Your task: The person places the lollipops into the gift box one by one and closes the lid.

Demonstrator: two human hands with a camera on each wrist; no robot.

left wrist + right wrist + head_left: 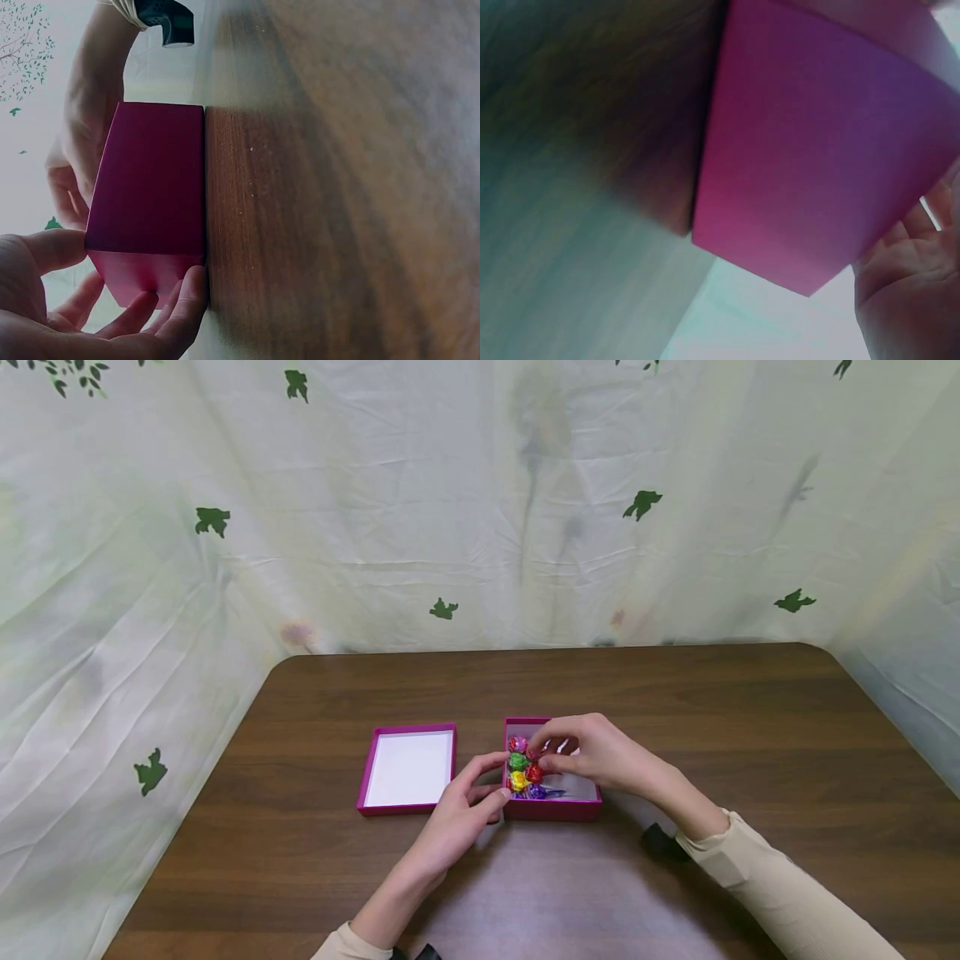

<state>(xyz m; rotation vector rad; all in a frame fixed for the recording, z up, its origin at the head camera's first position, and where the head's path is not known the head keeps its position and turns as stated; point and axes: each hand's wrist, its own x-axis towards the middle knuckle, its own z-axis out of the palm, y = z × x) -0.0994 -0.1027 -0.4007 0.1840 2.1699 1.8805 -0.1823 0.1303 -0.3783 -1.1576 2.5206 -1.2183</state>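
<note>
A magenta box stands without a lid on the wooden table. Several lollipops in coloured wrappers are lined up along its left side, among them a green lollipop and a yellow lollipop. My left hand rests its fingertips and thumb against the box's left end; the left wrist view shows them spread over that end wall. Reaching in from the right, my right hand has thumb and forefinger close together at a red lollipop, which it seems to pinch. The fingers partly hide it.
To the left of the box lies its magenta lid, white inside facing up. The brown table reaches back to a pale curtain with green leaf shapes. Dark devices sit at both wrists.
</note>
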